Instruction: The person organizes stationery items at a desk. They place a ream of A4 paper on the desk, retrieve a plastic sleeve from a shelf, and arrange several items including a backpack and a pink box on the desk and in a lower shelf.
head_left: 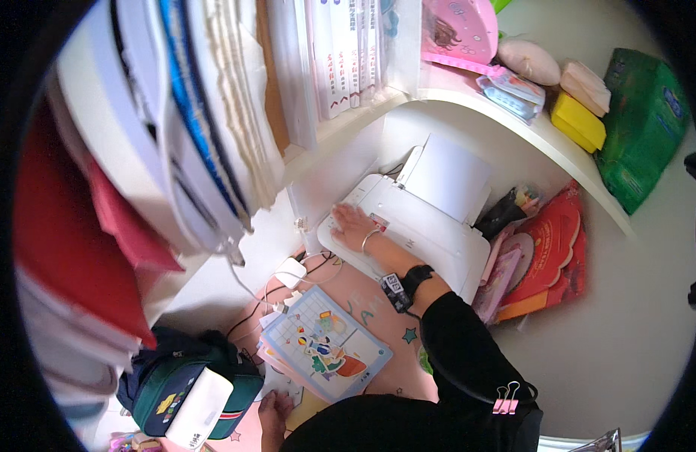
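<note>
My right hand (353, 227) lies flat on the left end of the white printer (431, 239), its fingers stretched and apart. A bracelet circles its wrist, and a small black device is strapped to the forearm. White paper (447, 177) stands in the printer's rear feed. At the lower edge, my left hand (276, 413) rests by a stack of papers and booklets, with thumb and fingers loosely bent and apart; I see nothing held in it. On top of the stack lies a light-blue illustrated booklet (329, 343). My black sleeve (468, 354) hides part of the desk.
A green and navy bag (193, 384) sits left of the booklets. Cables and a white adapter (290, 273) lie behind them. Red and pink folders (540, 252) lean right of the printer. Overhead, a curved shelf (506, 113) holds books, a yellow pack and a green package (641, 128).
</note>
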Available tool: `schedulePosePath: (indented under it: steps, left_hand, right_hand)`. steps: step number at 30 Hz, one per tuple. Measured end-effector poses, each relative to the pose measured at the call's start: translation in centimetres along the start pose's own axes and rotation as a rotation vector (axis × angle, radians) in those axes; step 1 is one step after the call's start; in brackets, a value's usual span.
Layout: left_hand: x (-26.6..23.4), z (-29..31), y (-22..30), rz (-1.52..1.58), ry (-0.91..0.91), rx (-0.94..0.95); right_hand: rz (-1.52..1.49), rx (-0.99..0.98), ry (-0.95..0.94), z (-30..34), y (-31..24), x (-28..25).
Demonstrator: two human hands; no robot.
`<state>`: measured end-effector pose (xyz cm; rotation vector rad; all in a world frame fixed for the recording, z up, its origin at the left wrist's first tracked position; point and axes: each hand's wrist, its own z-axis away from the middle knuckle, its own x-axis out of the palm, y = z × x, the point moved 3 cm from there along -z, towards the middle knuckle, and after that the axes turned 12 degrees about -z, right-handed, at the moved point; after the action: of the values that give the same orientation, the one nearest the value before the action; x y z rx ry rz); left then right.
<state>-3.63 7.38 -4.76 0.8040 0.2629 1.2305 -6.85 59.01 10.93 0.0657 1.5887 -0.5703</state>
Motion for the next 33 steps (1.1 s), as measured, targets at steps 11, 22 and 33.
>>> schedulePosePath:
  steps: [11,22,33]
  left_hand:
    - [1.5,3.1,0.4,0.033,0.015,0.072]
    - [-1.6,2.4,-1.6,-0.008,-0.301,0.075]
    - [-1.6,3.1,-1.2,-0.106,-0.297,0.132]
  right_hand:
    - [0.155,0.018,0.162,6.7,-6.3,3.6]
    - [0.055,0.282,0.296,17.8,-5.3,3.6]
    - [0.235,0.614,0.487,25.8,-1.1,5.5]
